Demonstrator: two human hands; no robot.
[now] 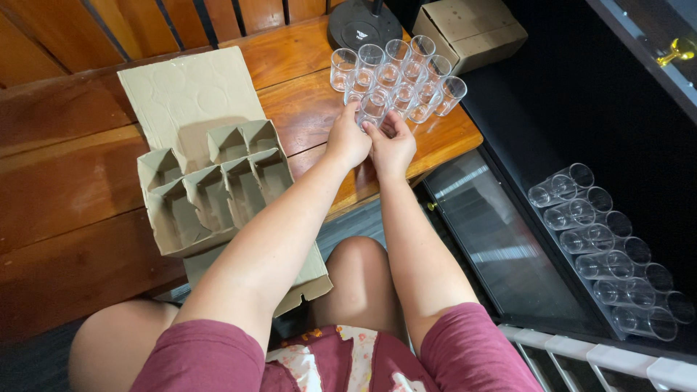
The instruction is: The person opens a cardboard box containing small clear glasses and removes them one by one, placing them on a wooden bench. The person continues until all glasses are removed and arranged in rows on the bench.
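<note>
Wooden surface (pixel 305 51): our left hand (pixel 347 139) and right hand (pixel 392 145) pinch one clear glass (pixel 373 107) at the cluster of glasses (pixel 406 72); cardboard divider box (pixel 210 189) looks emptied; more glasses (pixel 602 247) lie on the dark shelf.

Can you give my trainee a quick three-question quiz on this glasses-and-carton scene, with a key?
1. True or false: both hands meet at the nearest glass of the cluster on the table.
2. Multiple choice: the compartments of the cardboard divider carton hold A) glasses, B) nothing visible, C) bottles.
3. Where do other clear glasses lie on their sides?

Key:
1. True: the left hand and the right hand both touch the nearest glass of the cluster of glasses on the wooden table.
2. B: the cardboard divider carton shows bare cells.
3. In a row of glasses on the dark shelf, to the right.
</note>
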